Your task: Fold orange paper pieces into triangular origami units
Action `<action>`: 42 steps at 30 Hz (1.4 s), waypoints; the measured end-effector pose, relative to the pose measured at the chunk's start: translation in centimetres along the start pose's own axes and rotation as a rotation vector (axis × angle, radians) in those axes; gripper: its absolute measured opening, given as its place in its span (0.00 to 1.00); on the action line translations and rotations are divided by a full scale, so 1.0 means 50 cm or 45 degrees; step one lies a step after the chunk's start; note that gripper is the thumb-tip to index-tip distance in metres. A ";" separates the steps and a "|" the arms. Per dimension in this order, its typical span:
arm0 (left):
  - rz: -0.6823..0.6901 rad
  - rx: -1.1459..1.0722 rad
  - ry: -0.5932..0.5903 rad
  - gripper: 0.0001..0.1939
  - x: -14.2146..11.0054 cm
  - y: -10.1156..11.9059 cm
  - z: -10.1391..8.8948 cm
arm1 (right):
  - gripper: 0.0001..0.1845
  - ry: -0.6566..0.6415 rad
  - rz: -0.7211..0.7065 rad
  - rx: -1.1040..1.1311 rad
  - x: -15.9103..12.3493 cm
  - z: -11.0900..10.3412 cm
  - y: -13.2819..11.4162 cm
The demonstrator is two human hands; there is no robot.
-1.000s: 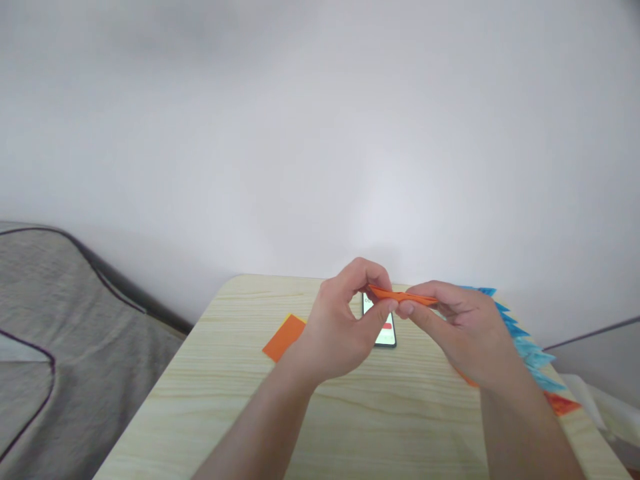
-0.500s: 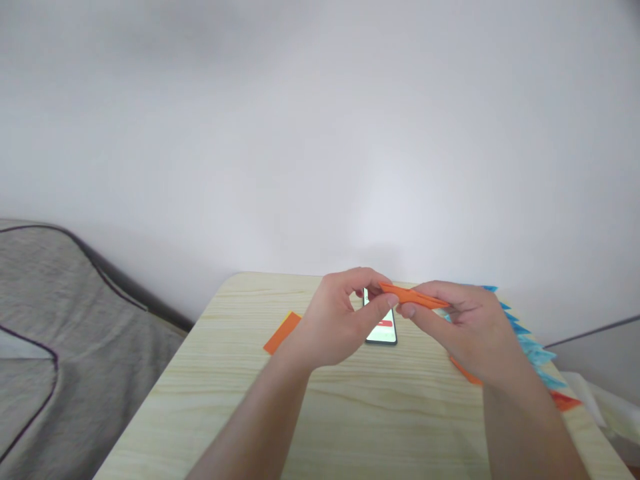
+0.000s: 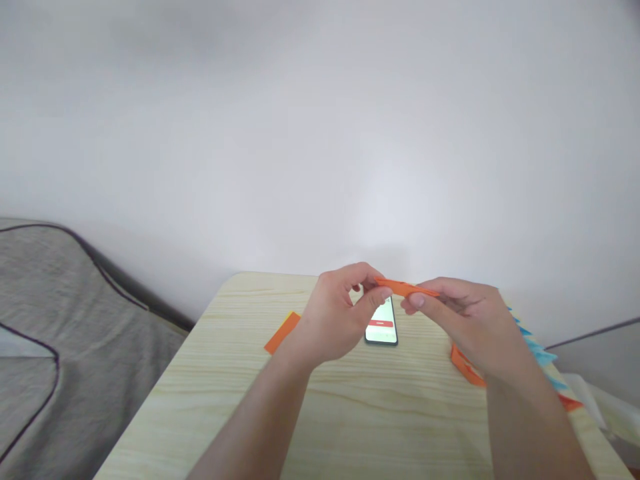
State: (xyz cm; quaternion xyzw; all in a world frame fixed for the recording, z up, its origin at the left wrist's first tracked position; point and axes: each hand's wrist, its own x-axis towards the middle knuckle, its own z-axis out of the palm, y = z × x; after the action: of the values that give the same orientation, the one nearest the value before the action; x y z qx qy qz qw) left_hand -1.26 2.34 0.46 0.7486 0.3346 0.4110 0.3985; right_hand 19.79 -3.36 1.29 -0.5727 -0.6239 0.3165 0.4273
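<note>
"Orange paper (image 3: 401,288), folded narrow by the look of it. Where's it held?"

"Up off the table (image 3: 380,420). From here it crosses in front of the phone (image 3: 382,339), near its top."

"Who has it?"

"Both hands. The left hand (image 3: 334,317) is clamped on the left end, thumb in front, fingers behind. The right hand (image 3: 473,320) pinches it toward the other end."

"What could spoil it?"

"Uneven thumbs, I'd say. Press harder on one side and the middle, which sits between the two pinches, could buckle. Tug the ends apart and an edge might tear; loosen both grips and it might spring open or drop on the phone."

"Anything else at risk?"

"The orange piece (image 3: 464,368) and blue row (image 3: 540,352), close by the right arm (image 3: 535,427). A low sweep could shove them. Same for the sheet (image 3: 282,333) beside the left arm (image 3: 250,427)."

"How are the arms set?"

"Both reach forward and angle inward, fingertips facing each other. The left hand is arched, with a gap under the index finger. The right one's fingers curl behind; how they all sit, I can't tell."
</note>
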 end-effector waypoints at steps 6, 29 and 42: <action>-0.045 -0.143 -0.041 0.09 0.004 -0.011 0.001 | 0.15 0.028 -0.006 -0.131 -0.002 -0.010 -0.001; 0.020 -0.116 0.115 0.10 0.004 -0.024 0.004 | 0.18 0.059 0.043 0.151 0.001 -0.020 0.000; 0.316 0.031 0.064 0.16 -0.003 -0.022 0.017 | 0.11 0.042 0.026 0.263 0.007 0.001 0.009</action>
State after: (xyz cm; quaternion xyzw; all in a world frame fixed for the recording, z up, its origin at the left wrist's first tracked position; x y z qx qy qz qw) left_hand -0.76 2.41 -0.85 0.7785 0.2540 0.4716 0.3270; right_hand 19.94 -2.93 0.94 -0.5372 -0.5749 0.3739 0.4910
